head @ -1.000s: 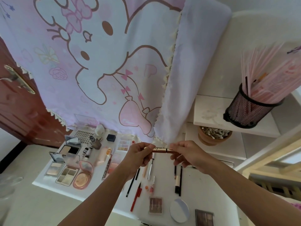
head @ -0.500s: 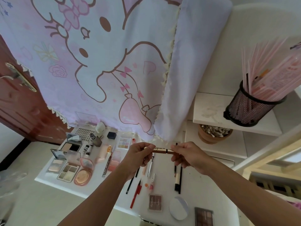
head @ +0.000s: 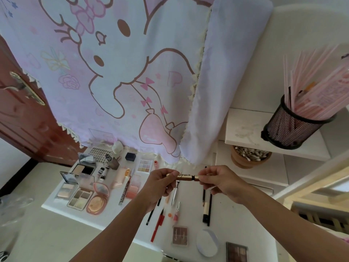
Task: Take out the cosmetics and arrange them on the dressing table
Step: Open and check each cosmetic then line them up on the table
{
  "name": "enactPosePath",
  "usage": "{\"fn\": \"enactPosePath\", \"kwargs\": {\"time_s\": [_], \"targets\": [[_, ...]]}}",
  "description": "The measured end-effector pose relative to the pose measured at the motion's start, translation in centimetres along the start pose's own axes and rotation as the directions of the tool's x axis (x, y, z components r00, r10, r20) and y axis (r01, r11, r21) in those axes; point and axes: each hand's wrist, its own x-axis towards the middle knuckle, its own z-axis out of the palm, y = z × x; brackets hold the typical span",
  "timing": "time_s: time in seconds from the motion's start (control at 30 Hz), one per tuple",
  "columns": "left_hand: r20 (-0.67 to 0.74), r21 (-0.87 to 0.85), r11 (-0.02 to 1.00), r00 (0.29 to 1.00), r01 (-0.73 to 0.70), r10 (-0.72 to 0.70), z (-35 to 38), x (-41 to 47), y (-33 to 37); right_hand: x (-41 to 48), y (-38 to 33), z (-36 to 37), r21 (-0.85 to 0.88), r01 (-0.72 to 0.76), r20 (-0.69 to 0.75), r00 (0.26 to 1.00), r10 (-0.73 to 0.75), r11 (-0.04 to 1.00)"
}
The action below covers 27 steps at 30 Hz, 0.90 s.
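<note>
I hold a slim gold and brown cosmetic tube (head: 186, 177) level above the white dressing table (head: 232, 222). My left hand (head: 160, 183) grips its left end and my right hand (head: 219, 179) pinches its right end. Below lie several cosmetics: open powder compacts (head: 79, 190), a round pink compact (head: 97, 201), pale eyeshadow palettes (head: 144, 165), pencils and liners (head: 206, 207), a red pen (head: 157, 225), a brown palette (head: 180, 235) and a white puff (head: 207, 242).
A pink cartoon cloth (head: 117, 72) hangs behind the table. White shelves (head: 245, 129) at the right carry a black mesh cup of pink sticks (head: 290, 127) and a clay pot of cotton swabs (head: 249, 156). A brown door (head: 20, 114) stands at the left.
Both hands keep the tube at the same spot above the table. The view has shifted slightly; nothing was let go or picked up.
</note>
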Motion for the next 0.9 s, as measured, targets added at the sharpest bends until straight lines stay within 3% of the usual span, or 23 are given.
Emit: {"fn": "enactPosePath", "kwargs": {"time_s": [0.23, 0.33, 0.67, 0.9], "targets": [[-0.019, -0.036, 0.999, 0.999, 0.024, -0.025, -0.3, 0.0, -0.3, 0.2, -0.3, 0.2, 0.102, 0.009, -0.003, 1.000, -0.008, 0.995], [-0.028, -0.043, 0.999, 0.999, 0.022, -0.023, -0.6, 0.0, -0.2, 0.5, -0.5, 0.4, 0.036, -0.052, 0.025, 0.998, 0.051, 0.998], [-0.086, -0.081, 0.995, 0.995, 0.049, -0.056, -1.8, -0.3, -1.2, 1.7, -0.2, 0.5, 0.069, -0.010, -0.116, 0.993, 0.018, 0.998], [-0.069, -0.106, 0.991, 0.994, 0.078, -0.086, -2.2, -0.8, -2.1, 2.5, 0.1, 0.7, 0.162, -0.047, -0.105, 0.992, 0.065, 0.986]]}}
